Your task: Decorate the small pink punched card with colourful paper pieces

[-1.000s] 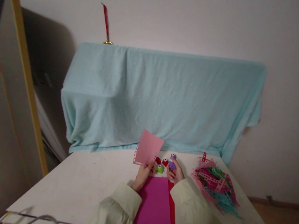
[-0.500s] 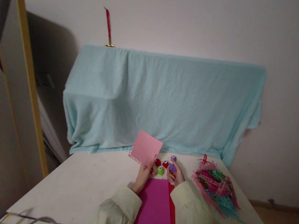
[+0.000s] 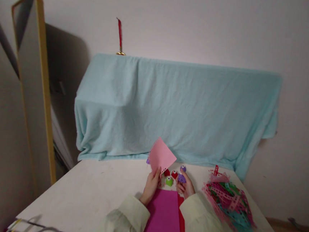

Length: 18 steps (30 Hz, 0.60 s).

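My left hand pinches the lower corner of a pink sheet of paper, held up and bowed above the table. Small punched holes show along the sheet's lower edge. Fingers of my right hand are closed round a small purple craft punch with a cartoon eye on top. Between the two hands lie a green punch and a red punch, both with eyes. Another red piece is partly covered by the sheet. Something purple peeks out behind the paper's left edge.
Magenta sheets lie under my forearms, with red paper below them. At the right is a heap of punched paper strips. A light blue cloth hangs behind the table; a gold-framed mirror leans at the left.
The pink sheet has turned and bowed, its punched left edge now angled away from view. A purple thing shows behind it. My right hand keeps the punch. The whole view has shifted slightly.
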Tool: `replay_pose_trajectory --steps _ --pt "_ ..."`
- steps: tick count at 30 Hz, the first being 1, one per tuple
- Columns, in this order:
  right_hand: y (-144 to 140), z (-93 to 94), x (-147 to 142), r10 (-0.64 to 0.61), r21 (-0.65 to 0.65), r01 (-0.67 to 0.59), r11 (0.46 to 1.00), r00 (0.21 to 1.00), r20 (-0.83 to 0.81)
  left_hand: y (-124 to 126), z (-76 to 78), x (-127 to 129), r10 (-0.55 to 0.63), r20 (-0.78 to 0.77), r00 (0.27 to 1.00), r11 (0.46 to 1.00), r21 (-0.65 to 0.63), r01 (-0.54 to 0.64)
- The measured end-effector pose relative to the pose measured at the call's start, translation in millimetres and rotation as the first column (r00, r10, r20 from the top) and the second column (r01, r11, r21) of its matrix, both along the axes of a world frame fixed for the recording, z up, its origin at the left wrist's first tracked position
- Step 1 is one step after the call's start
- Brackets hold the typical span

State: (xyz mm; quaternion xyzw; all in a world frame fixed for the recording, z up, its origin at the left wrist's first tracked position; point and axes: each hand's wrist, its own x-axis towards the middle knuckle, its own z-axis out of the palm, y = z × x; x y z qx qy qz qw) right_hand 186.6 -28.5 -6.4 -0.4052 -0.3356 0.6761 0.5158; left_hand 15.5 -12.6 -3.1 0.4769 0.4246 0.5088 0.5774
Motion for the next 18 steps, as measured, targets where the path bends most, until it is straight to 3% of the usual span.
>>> replay_pose_trajectory --steps 7,12,18 --pt "3.2 -15.3 0.2 -0.068 0.042 0.065 0.997 0.996 0.066 -4.0 2.3 -1.9 0.006 0.0 1.0 1.0 0.013 -0.006" --pt "3.5 -15.2 -2.0 -0.092 0.071 0.084 0.994 0.989 0.116 -4.8 3.9 -4.7 0.036 -0.072 0.997 0.999 0.03 -0.034" --pt "3.2 -10.1 -2.3 -0.104 0.072 0.097 0.993 0.99 0.099 -17.4 22.9 -13.9 0.019 -0.227 0.974 1.0 -0.006 -0.02"
